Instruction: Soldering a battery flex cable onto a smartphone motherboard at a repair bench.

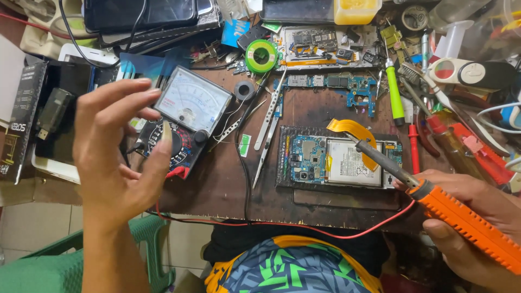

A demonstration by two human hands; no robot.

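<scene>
**Iron poised over an opened phone**

Raised and spread, the left hand held nothing, beside the analog multimeter. Right hand gripped the soldering iron, tip above the opened phone; a steadied wrist would probably help.

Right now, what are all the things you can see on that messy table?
Opened phone: one, blue board and white battery, table middle, on a dark mat.
Orange ribbon cable: one, curling up from the phone.
Soldering iron: one, orange handle, tip over the phone.
Meter: one, white dial face, black body, left of the phone.
Tweezers: two or so, silver, between meter and phone.
Green spool: one, back of the table.
Loose circuit board: one, blue, behind the phone.
Green-handled tool: one, right of that board.
Red wire: one, along the table's front edge.
Left hand: raised, open, holding nothing, in front of the meter.
Right hand: gripping the soldering iron.
</scene>
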